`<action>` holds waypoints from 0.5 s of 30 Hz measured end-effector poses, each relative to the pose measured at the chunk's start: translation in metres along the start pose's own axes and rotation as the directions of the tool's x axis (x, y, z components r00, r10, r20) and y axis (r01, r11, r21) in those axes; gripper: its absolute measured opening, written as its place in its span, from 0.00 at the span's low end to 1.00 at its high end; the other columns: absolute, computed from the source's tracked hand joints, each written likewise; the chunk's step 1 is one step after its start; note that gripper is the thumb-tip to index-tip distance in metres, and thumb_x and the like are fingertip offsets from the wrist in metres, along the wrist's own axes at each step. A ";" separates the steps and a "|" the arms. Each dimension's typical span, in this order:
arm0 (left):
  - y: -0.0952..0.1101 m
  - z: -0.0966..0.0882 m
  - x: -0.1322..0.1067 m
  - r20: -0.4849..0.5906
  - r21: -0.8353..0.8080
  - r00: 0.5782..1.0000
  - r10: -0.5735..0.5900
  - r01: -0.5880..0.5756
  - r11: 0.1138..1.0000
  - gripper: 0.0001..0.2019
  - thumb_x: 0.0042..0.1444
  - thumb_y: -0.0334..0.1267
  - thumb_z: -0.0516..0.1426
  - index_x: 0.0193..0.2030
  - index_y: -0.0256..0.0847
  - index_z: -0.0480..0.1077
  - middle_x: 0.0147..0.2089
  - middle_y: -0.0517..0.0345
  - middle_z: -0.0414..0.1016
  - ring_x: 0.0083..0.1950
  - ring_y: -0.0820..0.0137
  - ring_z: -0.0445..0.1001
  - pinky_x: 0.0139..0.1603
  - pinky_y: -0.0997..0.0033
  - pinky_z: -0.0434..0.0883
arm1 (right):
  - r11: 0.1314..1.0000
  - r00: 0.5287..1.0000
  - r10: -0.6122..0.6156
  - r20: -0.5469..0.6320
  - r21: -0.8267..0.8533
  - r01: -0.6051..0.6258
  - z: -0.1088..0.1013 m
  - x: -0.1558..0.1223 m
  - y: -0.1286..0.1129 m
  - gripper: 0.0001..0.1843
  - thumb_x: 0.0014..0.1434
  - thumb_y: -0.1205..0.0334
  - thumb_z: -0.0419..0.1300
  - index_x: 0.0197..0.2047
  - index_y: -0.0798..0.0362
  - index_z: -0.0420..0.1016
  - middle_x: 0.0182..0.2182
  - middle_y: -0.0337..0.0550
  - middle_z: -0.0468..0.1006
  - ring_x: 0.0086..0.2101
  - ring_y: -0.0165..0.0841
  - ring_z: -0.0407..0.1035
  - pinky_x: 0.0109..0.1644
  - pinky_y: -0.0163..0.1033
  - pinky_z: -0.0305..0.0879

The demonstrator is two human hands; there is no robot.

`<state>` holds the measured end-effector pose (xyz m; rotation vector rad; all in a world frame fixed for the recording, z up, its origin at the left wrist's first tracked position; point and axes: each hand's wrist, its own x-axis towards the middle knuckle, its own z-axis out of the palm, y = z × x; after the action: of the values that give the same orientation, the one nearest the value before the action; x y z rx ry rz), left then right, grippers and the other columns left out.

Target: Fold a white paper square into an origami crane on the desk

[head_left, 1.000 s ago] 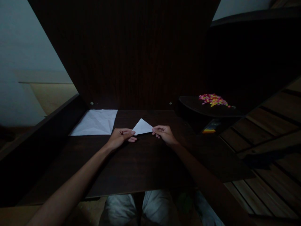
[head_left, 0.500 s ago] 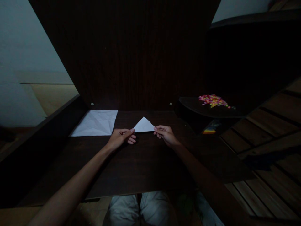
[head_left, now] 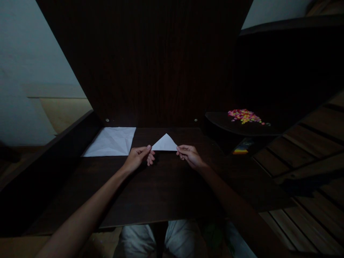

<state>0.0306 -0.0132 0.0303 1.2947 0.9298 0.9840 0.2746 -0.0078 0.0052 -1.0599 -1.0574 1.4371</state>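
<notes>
Okay, left hand (head_left: 136, 157) and right hand (head_left: 191, 157): fingers (head_left: 185, 147) clamped on opposite corners of paper triangle (head_left: 165, 143). Sheet (head_left: 109, 142) lies left on table (head_left: 150, 193).

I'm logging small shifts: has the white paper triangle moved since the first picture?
Yes: the white paper triangle has shifted slightly right, its peak now nearer the right-hand screw in the back panel.

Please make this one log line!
Left hand: pinches paper triangle, left corner | Right hand: pinches its right corner | White sheet: on desk, left | Colourful bits: on shelf, right
</notes>
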 end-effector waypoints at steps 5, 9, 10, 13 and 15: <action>0.000 -0.002 0.002 -0.002 -0.123 1.000 -0.015 0.015 0.992 0.27 0.54 0.57 0.51 0.26 0.30 0.72 0.20 0.49 0.73 0.20 0.68 0.71 0.19 0.71 0.65 | 1.000 1.000 -0.020 -0.017 0.007 0.020 -0.001 0.001 0.000 0.15 0.40 0.54 0.70 0.24 0.57 0.76 0.20 0.39 0.73 0.18 0.22 0.58 0.20 0.31 0.49; -0.001 -0.005 0.000 -0.056 -0.107 0.998 0.039 -0.045 0.993 0.15 0.52 0.45 0.56 0.26 0.32 0.71 0.21 0.53 0.73 0.20 0.70 0.70 0.20 0.72 0.64 | 0.999 0.999 -0.033 -0.014 0.008 0.033 -0.001 0.001 -0.002 0.15 0.40 0.53 0.70 0.24 0.57 0.75 0.20 0.39 0.72 0.18 0.22 0.57 0.20 0.31 0.48; -0.001 -0.005 0.000 -0.069 -0.096 0.996 0.055 -0.062 0.993 0.13 0.51 0.43 0.57 0.26 0.33 0.70 0.21 0.54 0.73 0.20 0.70 0.70 0.20 0.73 0.65 | 0.999 0.999 -0.035 -0.012 0.008 0.035 -0.001 0.001 -0.001 0.15 0.41 0.53 0.70 0.24 0.56 0.75 0.20 0.39 0.73 0.18 0.22 0.57 0.20 0.31 0.48; -0.001 -0.005 -0.002 -0.089 -0.056 0.992 0.092 -0.097 0.994 0.08 0.49 0.38 0.58 0.26 0.35 0.69 0.20 0.57 0.72 0.20 0.72 0.69 0.21 0.73 0.65 | 0.999 0.999 -0.035 -0.008 0.011 0.035 -0.002 0.002 0.000 0.14 0.41 0.54 0.70 0.25 0.56 0.75 0.20 0.39 0.73 0.18 0.22 0.58 0.20 0.31 0.48; -0.001 -0.004 -0.003 -0.100 -0.026 0.990 0.102 -0.105 0.994 0.07 0.48 0.37 0.59 0.26 0.35 0.69 0.20 0.59 0.72 0.20 0.73 0.69 0.21 0.74 0.65 | 0.999 0.999 -0.033 -0.008 0.011 0.033 -0.003 0.002 0.001 0.14 0.42 0.54 0.69 0.25 0.56 0.75 0.20 0.39 0.73 0.18 0.22 0.58 0.21 0.31 0.48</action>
<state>0.0259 -0.0147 0.0292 1.2879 0.9258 1.1477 0.2773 -0.0057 0.0035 -1.0351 -1.0557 1.4097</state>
